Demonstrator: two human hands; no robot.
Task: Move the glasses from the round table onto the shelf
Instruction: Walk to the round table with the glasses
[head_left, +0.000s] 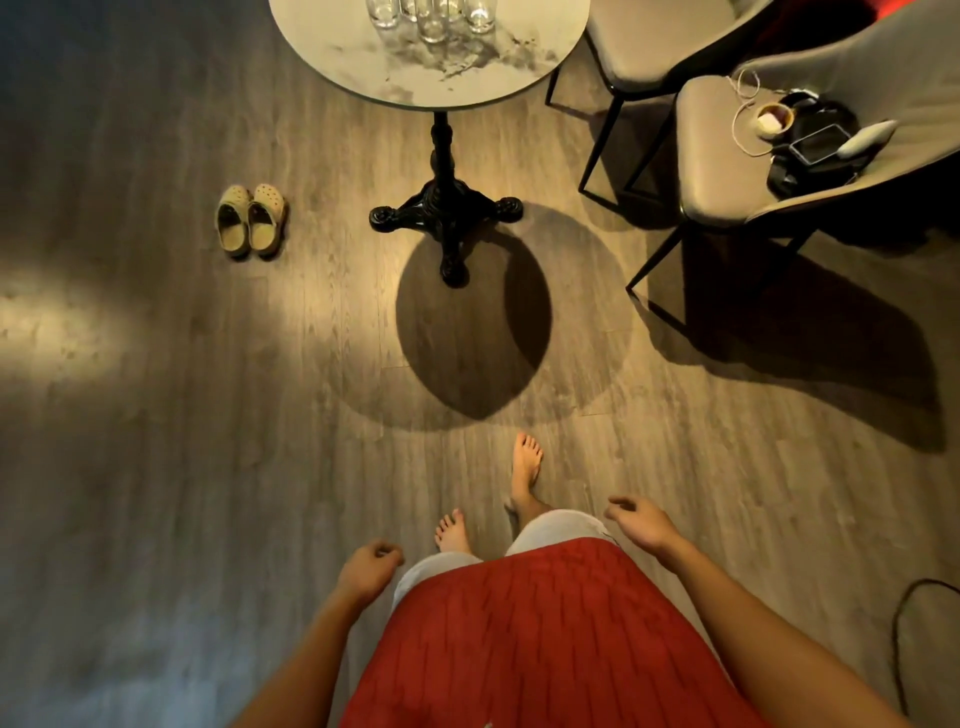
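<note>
Several clear glasses (432, 18) stand close together on the round marble-look table (363, 62) at the top of the head view, partly cut off by the frame edge. My left hand (370, 567) hangs by my hip, fingers loosely curled, holding nothing. My right hand (641, 522) hangs at my other side with fingers relaxed and apart, also holding nothing. Both hands are far from the table, about a step or two back. No shelf is in view.
The table's black cast-iron base (447, 218) stands on the wood floor ahead. A pair of beige clogs (251, 219) lies to the left. Two grey chairs (727, 171) stand at right, one carrying a phone, cables and a small cup. A black cable (904, 613) lies bottom right.
</note>
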